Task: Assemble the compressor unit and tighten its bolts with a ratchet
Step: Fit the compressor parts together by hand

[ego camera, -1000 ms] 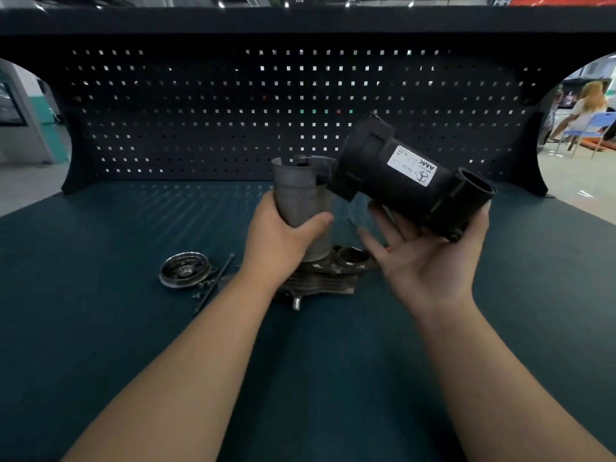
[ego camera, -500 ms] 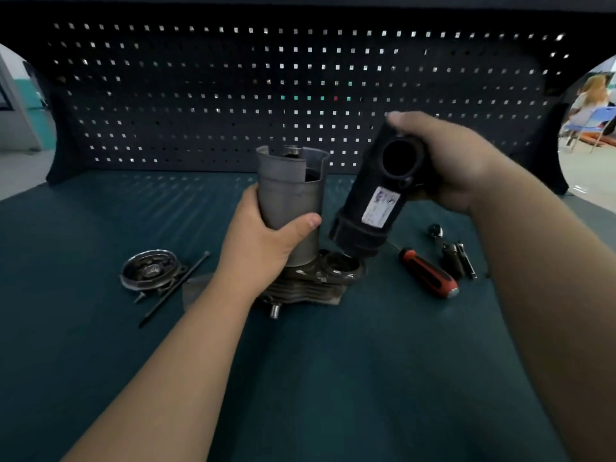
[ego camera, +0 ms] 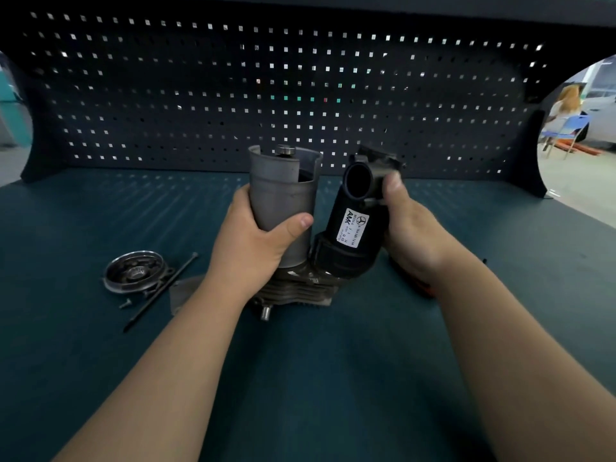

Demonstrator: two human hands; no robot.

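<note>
Centre of the frame: the left grip is wrapped round the grey metal cylinder, thumb across its front and fingers behind. The cylinder stands upright on the finned base, which sits on the teal surface. A round-headed stud shows in its open top.

Just right of centre, the right grip clasps the black housing along its right side, thumb up beside the open mouth. The housing leans with its top tilted to the right. Its lower collar is down against the base, just beside the grey cylinder; I cannot tell whether it is fully seated. Its white label faces the camera and reads AMK.

Loose parts lie on the surface left of centre. There is a round metal cover, a long thin bolt lying diagonally beside it, and a small screw. A flat grey plate is partly hidden by the left forearm. A sliver of orange handle peeks out under the right wrist, mostly hidden.

A dark pegboard fills the upper frame. At the far right edge, a person sits on a blue chair.
</note>
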